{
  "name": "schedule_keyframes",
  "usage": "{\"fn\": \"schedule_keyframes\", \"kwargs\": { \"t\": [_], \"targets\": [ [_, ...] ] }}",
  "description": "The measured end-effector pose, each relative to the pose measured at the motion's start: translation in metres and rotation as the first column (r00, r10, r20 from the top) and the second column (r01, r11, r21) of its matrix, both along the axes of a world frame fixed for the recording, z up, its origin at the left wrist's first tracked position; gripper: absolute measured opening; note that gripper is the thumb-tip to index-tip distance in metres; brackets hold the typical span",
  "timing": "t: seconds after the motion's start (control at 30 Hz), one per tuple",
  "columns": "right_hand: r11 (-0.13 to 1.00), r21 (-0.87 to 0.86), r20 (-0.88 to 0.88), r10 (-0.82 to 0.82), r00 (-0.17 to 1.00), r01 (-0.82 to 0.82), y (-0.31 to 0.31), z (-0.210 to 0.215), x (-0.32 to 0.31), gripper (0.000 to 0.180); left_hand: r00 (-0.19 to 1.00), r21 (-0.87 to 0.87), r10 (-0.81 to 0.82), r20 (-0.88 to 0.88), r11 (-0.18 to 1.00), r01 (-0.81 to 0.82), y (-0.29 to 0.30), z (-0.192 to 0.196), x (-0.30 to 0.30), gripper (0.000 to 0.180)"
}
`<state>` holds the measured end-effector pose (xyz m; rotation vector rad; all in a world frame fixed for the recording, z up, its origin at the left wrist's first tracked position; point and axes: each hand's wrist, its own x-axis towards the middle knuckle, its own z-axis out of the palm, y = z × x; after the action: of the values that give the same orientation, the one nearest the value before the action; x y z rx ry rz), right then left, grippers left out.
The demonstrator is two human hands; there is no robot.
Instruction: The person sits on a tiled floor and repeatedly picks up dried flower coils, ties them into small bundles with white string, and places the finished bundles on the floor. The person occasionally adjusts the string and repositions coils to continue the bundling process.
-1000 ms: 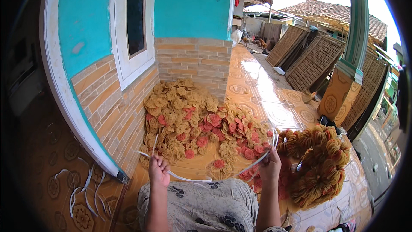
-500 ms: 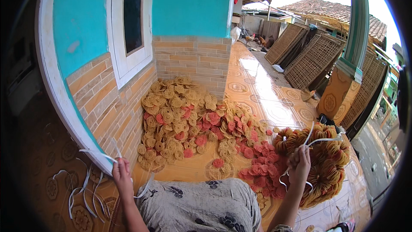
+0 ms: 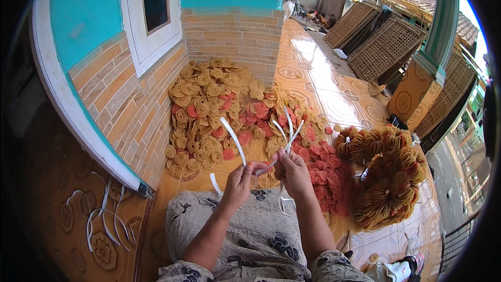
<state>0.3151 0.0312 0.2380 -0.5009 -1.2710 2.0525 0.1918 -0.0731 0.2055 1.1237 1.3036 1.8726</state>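
Note:
Both hands meet above my lap, which is covered by grey patterned cloth (image 3: 209, 219). My left hand (image 3: 238, 183) pinches a flat white strip (image 3: 233, 138) whose end sticks up beyond the fingers. Several white strips (image 3: 288, 125) fan upward out of my right hand (image 3: 295, 175), closed around them, with thin ends hanging below it. In front lies a heap of beige coiled, rosette-like discs (image 3: 203, 102), mixed with red ones (image 3: 329, 177). Bundles of similar discs (image 3: 389, 190), packed edge to edge into rounds, sit to the right of my right hand.
Loose white strips (image 3: 102, 219) lie on the tiled floor at left. A brick-faced wall (image 3: 229, 34) backs the heap, beside a white-framed door (image 3: 143, 36). To the right stand a pillar (image 3: 412, 94) and leaning woven racks (image 3: 383, 49). Chickens (image 3: 321, 19) are farther back.
My hands were wide apart, each with white strips; now they have come together over my lap. Strips that lay over the disc bundles have moved away with my right hand. The view has tilted down.

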Motion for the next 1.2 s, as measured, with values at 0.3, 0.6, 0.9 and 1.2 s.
{"fn": "schedule_keyframes", "kwargs": {
  "t": [0.3,0.6,0.9,1.2],
  "targets": [
    [0.794,-0.097,-0.055,-0.606,0.794,0.6,0.137,-0.03,0.146,0.025,0.674,0.25,0.351,0.65,0.738,-0.626,-0.185,-0.058,-0.204,0.028],
    [0.559,0.066,-0.013,-0.828,0.561,0.827,0.199,-0.01,0.267,0.028,-0.233,0.008,0.948,-0.219,-0.237,-0.971,-0.389,-0.06,-0.277,0.047],
    [0.027,0.952,0.074,-0.987,0.143,-0.304,0.179,0.032,0.161,0.023,0.596,-0.103,0.584,-0.551,0.661,-0.743,-0.17,-0.03,-0.203,0.032],
    [0.683,0.598,0.789,-0.593,0.16,-0.419,0.198,-0.106,0.168,0.033,0.985,-0.469,0.065,-0.162,0.873,-0.135,-0.054,-0.076,-0.098,0.027]
  ]
}}
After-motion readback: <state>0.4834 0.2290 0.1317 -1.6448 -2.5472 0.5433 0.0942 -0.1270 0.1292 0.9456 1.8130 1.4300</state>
